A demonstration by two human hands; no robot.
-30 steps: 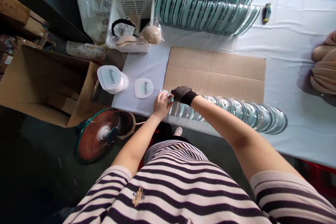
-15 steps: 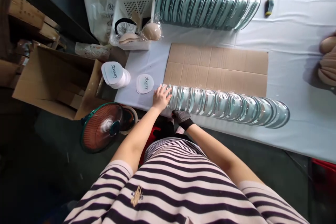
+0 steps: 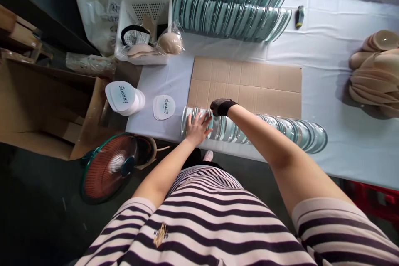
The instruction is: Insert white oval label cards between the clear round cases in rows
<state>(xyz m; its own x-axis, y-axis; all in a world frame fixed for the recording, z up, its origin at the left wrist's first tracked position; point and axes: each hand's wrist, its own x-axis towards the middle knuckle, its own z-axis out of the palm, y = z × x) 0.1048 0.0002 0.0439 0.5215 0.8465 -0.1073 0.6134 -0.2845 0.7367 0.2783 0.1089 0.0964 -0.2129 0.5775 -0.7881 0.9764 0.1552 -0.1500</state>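
A long row of clear, overlapping plastic shells lies along the near edge of the table, partly on a flat sheet of cardboard. My left hand, bare and with fingers spread, rests flat on the row's left end. My right hand, in a dark mesh glove, reaches over the row just right of the left hand, at the cardboard's near edge; its fingers are curled down onto the shells. Whether it grips one is hidden.
Two more rows of clear shells lie at the table's far side. A white basket stands at far left, printed oval cards and a card stack beside it. Beige cups pile at right. A fan stands below.
My right hand rose from below the table's near edge to the top of the shell row. My left hand slid a little further onto the row's left end.
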